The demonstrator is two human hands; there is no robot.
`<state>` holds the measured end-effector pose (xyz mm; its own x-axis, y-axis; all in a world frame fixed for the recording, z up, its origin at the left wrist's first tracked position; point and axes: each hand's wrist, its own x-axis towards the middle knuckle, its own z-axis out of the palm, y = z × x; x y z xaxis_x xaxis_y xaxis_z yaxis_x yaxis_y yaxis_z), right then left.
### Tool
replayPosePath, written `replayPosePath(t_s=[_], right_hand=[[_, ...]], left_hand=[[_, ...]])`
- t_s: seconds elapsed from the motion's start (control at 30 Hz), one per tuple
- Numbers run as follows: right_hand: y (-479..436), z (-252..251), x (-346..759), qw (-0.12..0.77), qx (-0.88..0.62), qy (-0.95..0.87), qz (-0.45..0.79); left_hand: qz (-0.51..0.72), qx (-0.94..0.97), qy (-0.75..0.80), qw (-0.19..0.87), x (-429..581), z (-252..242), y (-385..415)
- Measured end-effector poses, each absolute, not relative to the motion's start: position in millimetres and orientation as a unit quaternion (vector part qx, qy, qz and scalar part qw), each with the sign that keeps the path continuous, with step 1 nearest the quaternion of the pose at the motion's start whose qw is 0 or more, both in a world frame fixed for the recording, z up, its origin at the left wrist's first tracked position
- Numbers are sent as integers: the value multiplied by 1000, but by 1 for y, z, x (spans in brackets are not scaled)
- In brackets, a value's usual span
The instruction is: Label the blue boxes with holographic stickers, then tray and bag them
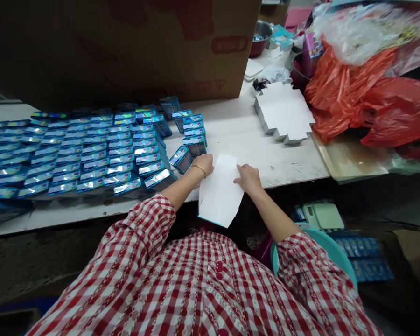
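Observation:
A flat white cardboard sheet hangs over the near edge of the white table. My left hand is closed on the sheet's upper left corner; a thin bangle is on that wrist. My right hand grips the sheet's right edge with bent fingers. Just left of my left hand stands a small blue box, tilted. Behind it, several more blue boxes are stacked. My sleeves are red and white check.
Rows of several shiny blue boxes cover the table's left half. A big brown carton stands at the back. A stack of flat white box blanks lies at right, beside orange plastic bags. A teal basin sits below.

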<state>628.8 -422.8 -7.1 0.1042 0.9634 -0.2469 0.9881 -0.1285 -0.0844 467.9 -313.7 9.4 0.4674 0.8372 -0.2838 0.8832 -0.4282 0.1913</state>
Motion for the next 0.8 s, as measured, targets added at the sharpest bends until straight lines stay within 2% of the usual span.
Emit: replayPosePath(t_s=[0.07, 0.2, 0.33, 0.47, 0.53, 0.63, 0.7, 0.8], right_hand=[[-438, -4, 617, 49, 740, 663, -97], [-439, 3, 598, 55, 681, 729, -29], [-419, 3, 581, 130, 604, 780, -104], [-414, 1, 571, 153, 564, 800, -136], [-416, -1, 574, 110, 573, 801, -137], [-419, -8, 587, -19, 708, 692, -140], [-420, -13, 596, -74, 790, 575, -200], [-421, -16, 599, -109, 794, 524, -290]], left_hand=[[-65, 832, 510, 208, 454, -3, -319], [31, 812, 523, 257, 428, -18, -336], [86, 798, 523, 288, 415, -21, -352], [49, 852, 442, 275, 409, -19, -353], [0, 869, 413, 273, 409, -17, -347], [-60, 877, 395, 267, 412, -13, -337], [-79, 881, 392, 254, 417, -12, -333], [-90, 883, 396, 237, 424, -12, -334]])
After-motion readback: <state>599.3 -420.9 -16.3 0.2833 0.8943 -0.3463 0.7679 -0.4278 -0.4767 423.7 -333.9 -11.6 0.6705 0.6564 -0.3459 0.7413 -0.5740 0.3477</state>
